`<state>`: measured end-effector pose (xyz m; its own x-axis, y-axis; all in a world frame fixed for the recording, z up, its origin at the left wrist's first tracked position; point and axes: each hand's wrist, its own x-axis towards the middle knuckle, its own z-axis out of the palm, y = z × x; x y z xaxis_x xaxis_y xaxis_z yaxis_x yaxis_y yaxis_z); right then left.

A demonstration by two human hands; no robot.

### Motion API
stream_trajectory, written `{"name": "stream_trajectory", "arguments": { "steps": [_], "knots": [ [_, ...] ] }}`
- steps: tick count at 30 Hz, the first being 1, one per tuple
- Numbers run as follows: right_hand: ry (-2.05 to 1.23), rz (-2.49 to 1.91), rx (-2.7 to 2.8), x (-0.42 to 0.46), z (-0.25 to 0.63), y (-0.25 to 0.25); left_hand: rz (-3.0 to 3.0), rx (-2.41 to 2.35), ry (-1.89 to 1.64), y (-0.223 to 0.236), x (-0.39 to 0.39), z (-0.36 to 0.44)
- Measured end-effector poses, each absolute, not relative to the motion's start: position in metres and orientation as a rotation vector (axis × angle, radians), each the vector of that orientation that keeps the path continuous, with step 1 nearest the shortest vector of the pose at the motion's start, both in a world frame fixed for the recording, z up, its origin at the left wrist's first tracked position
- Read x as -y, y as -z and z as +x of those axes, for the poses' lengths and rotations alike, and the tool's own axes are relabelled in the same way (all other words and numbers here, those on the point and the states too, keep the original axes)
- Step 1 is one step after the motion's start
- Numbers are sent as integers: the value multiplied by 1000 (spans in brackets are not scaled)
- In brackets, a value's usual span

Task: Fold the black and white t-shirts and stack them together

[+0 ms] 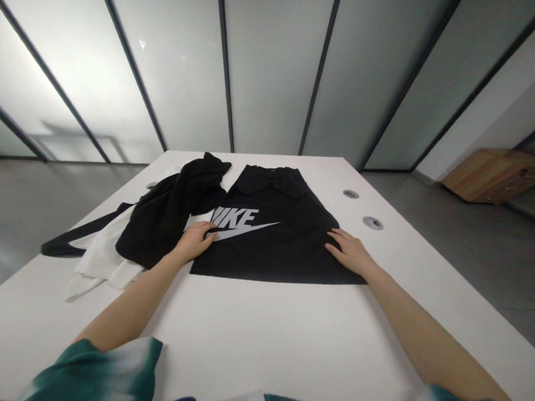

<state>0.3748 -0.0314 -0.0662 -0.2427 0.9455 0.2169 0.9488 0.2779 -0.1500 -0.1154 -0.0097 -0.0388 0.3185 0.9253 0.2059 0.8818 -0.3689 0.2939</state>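
Lying flat on a white table, a black shirt with a white NIKE print and swoosh has its hem toward the person and its collar at the far end. The left hand sits at the shirt's left edge, just below the print, with the fingers together and reaching onto the cloth beside the swoosh; whether they are pinching the fabric, I cannot tell. The right hand lies on the shirt's right edge, its fingers slightly apart and flat on the cloth, not clamped on it. Immediately left of the shirt, a crumpled black garment touches the shirt's left side, and a white cloth sticks out from under it, nearer the person. A long black strap runs from that heap past the table's edge. Two round metal grommets are set in the tabletop to the right of the shirt. Green-and-white patterned sleeves cover both forearms near the person, on the near side of the shirt. Well beyond the shirt to the right, a wooden crate stands on the grey floor.
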Motion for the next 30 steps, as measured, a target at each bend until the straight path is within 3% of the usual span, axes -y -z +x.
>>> {"name": "stream_trajectory", "arguments": {
  "steps": [11,20,30],
  "knots": [
    [-34,-1601,2323,42,369,43,2560,-1548,-501,32,21,-110],
    [108,-1602,2287,43,366,52,2585,-1579,-464,34,25,-106],
    [34,-1520,2344,40,368,63,2620,-1484,-403,41,22,-108]
  ]
}}
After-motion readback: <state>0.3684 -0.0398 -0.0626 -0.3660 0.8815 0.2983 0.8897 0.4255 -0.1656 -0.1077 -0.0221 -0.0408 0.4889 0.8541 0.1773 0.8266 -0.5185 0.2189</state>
